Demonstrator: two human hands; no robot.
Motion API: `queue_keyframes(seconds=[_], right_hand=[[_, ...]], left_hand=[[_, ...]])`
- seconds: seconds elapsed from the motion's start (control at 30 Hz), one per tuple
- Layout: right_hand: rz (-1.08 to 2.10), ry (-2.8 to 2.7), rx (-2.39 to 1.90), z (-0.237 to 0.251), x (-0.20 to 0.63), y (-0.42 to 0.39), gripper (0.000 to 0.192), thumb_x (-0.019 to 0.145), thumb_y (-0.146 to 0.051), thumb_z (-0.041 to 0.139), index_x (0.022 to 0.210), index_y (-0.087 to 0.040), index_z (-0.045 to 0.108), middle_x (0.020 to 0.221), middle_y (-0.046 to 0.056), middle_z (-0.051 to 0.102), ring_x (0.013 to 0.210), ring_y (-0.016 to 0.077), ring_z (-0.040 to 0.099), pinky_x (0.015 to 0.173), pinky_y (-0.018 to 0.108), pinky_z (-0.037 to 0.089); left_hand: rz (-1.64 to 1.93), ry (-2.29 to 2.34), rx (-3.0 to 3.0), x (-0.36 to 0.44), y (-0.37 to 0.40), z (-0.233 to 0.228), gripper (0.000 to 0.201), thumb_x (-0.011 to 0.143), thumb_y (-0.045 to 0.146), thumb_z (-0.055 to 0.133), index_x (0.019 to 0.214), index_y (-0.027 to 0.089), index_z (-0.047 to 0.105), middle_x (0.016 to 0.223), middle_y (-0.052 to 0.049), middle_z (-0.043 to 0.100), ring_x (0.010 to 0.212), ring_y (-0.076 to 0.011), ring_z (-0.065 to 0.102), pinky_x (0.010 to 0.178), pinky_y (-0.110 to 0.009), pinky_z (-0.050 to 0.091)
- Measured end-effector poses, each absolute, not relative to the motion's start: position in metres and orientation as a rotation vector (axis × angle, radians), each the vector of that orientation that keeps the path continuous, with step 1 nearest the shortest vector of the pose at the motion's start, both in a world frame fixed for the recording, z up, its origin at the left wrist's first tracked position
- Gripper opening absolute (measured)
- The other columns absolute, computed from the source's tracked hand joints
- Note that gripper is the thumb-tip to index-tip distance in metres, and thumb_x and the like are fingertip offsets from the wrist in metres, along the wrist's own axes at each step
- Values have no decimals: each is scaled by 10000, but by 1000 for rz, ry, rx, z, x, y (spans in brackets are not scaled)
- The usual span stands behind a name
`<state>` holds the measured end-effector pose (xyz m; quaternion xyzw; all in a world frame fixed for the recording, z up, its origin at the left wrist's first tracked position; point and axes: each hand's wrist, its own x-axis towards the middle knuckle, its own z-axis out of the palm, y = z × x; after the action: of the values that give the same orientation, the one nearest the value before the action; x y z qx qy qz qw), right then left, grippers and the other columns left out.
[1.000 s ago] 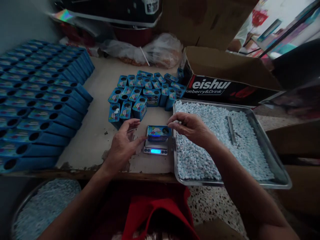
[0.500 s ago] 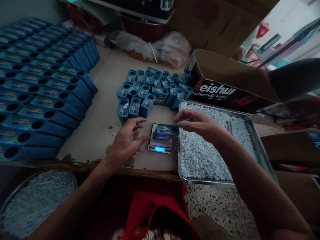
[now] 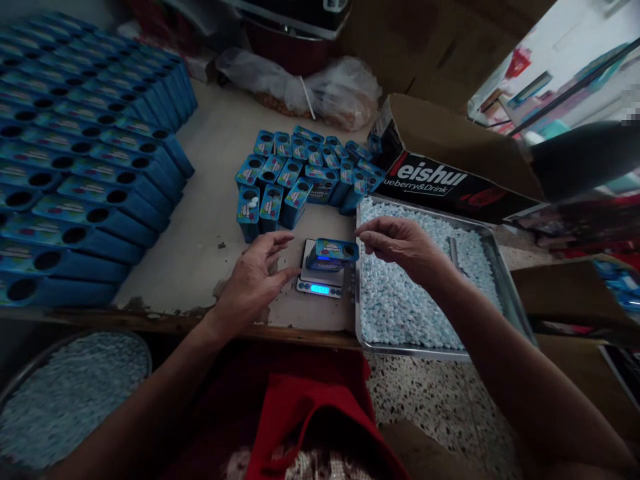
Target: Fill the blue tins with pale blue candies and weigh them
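Note:
A blue box with a round hole [image 3: 330, 251] lies on a small digital scale [image 3: 320, 285], whose display is lit blue. My left hand [image 3: 257, 273] is beside the scale on its left, thumb and fingers apart, holding nothing. At the box's holed right end is my right hand [image 3: 395, 243], thumb and fingertips pinched together; whatever they hold is too small to make out. Below that hand a metal tray [image 3: 373, 348] is full of small white and pale blue candies [image 3: 407, 307]. A metal scoop or bar [image 3: 454, 252] rests among them.
Several blue boxes [image 3: 270, 207] stand behind the scale, one with white candies on top. Rows of similar boxes [image 3: 100, 213] fill the left. A black carton [image 3: 430, 177] and a plastic bag [image 3: 345, 93] are behind. A round container [image 3: 149, 353] of candies sits lower left.
My right hand has come closer to the box's hole, and its fingers have closed into a pinch. My left hand has stayed beside the scale. The view has shifted slightly.

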<state>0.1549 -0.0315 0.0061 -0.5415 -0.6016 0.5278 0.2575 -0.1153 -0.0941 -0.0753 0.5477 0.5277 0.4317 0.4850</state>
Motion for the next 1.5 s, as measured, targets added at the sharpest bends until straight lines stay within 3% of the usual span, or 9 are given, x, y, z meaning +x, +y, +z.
queue_keyframes(seconds=[0.33,0.47,0.67,0.77,0.9,1.0,1.1,1.33,1.5], right_hand=[[1330,-1796,-1488,12,146,-34,273,824,-421,811,865,-160,742,627,-18,600,571,91,492,507,225,337],[1583,-1480,-1423,17,145,-29,250,846,-402,785,838,-169,695,615,-31,555,497,56,361,447,199,224],[1780,-1103,-1165,9,142,1,187,725,-333,742,738,-176,641,743,13,603,508,63,319,455,222,252],[1623,-1374,-1201,-14,126,26,255,769,-402,714,855,-162,729,722,12,596,519,82,343,478,240,242],[971,-2064,-1316,-39,96,61,370,888,-391,650,1187,-195,746,780,21,684,597,137,506,579,267,336],[382,-2559,-1347,-45,78,82,349,931,-343,642,1261,-259,719,971,57,771,783,209,662,665,288,383],[52,-2827,-1311,-42,67,91,243,975,-387,623,1153,-265,734,1015,69,782,873,242,701,641,289,349],[45,-2800,-1603,-6,91,41,252,1015,-369,569,911,-224,747,967,59,785,818,209,696,604,307,274],[180,-2614,-1759,-8,124,-21,231,1009,-355,585,904,-222,741,908,43,780,784,197,687,637,299,313]], left_hand=[[1032,1379,1812,-109,-85,-75,508,859,274,768,1331,222,588,1335,-80,670,1245,-265,641,1113,-459,519],[963,1327,2241,-73,-69,-64,539,875,304,775,1361,210,563,1365,-106,649,1306,-284,584,1127,-461,487],[641,1392,2424,-82,-55,4,241,903,235,710,1138,201,668,1138,-66,718,1045,-251,680,879,-373,574],[846,1677,2345,-143,-32,57,360,860,255,764,1205,208,673,1174,-47,714,1035,-241,676,956,-389,546],[828,1945,2307,-227,51,97,466,847,301,758,1264,118,656,1138,-54,712,1039,-215,637,1034,-426,500],[788,1867,2332,-269,125,85,504,836,309,722,1282,87,640,1257,-95,693,1110,-208,617,1064,-389,484],[682,1670,2365,-298,178,46,552,759,292,756,1289,168,666,1269,-71,712,1130,-225,641,1041,-346,496],[206,1487,2302,-363,199,-38,739,821,607,674,1377,128,585,1374,-1,669,1171,-138,543,1173,-351,380],[176,1460,2342,-389,208,-74,997,807,875,482,1374,61,580,1412,-88,644,1216,-206,534,1204,-474,350]])
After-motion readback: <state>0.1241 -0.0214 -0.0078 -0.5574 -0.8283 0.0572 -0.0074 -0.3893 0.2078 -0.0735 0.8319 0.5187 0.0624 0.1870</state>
